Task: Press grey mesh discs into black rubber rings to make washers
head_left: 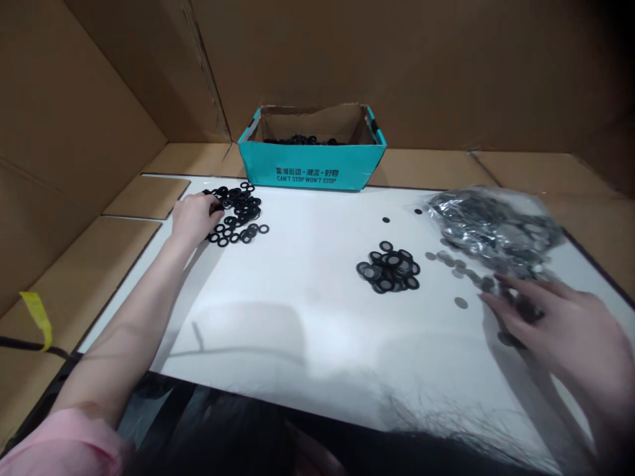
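My left hand (194, 215) is at the left edge of a pile of black rings (241, 208), its fingers closed at the rings; what they hold is too small to make out. On the right, my right hand (555, 317) hovers low over scattered grey discs (461, 303), thumb and fingers apart, with dark discs beneath it. Between the hands lies a heap of black rings with grey centres (391, 270). Just beyond my right hand is a clear plastic bag (496, 225) full of grey discs.
A teal box (312, 165) with black rings inside stands at the back of the white board (297, 277). Cardboard walls (397, 73) rise behind and to the left. A yellow strip (37, 317) hangs at the far left. Two small dark discs lie near the bag.
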Demonstrator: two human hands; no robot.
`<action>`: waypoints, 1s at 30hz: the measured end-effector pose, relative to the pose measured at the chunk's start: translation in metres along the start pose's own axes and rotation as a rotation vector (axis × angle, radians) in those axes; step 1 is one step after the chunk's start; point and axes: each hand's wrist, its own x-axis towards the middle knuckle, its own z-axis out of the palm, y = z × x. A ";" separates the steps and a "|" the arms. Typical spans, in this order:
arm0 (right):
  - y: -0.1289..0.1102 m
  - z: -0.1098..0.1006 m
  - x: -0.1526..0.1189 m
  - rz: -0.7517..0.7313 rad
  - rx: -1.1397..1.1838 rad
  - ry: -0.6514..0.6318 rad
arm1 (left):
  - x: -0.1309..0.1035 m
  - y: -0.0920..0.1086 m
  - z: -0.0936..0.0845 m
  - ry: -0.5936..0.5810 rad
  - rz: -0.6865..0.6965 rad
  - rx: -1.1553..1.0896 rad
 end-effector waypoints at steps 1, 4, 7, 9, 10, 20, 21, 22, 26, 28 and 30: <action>0.001 0.005 -0.003 0.010 0.004 0.019 | 0.000 0.001 0.000 0.021 -0.005 -0.007; -0.002 0.014 -0.009 0.059 -0.003 0.107 | 0.001 0.002 -0.001 0.101 -0.032 -0.030; -0.005 0.015 -0.011 0.071 -0.025 0.146 | -0.001 0.003 -0.001 0.170 -0.032 -0.078; -0.006 0.013 -0.009 0.066 -0.014 0.134 | -0.002 0.004 -0.001 0.207 -0.007 -0.126; -0.005 0.013 -0.008 0.070 0.001 0.127 | -0.003 0.005 0.000 0.224 0.009 -0.153; -0.010 0.002 0.012 0.245 0.281 -0.029 | -0.014 0.029 -0.004 0.245 0.187 -0.404; -0.012 -0.002 0.013 0.273 0.290 -0.056 | -0.015 0.031 -0.005 0.244 0.195 -0.431; -0.014 -0.005 0.015 0.308 0.300 -0.089 | -0.016 0.032 -0.005 0.245 0.201 -0.459; -0.016 -0.016 0.021 0.426 0.363 -0.166 | -0.019 0.034 -0.006 0.255 0.215 -0.540; -0.014 -0.015 0.021 0.444 0.425 -0.122 | -0.020 0.035 -0.005 0.257 0.223 -0.570; -0.008 -0.011 0.020 0.442 0.476 -0.074 | -0.020 0.035 -0.004 0.261 0.236 -0.605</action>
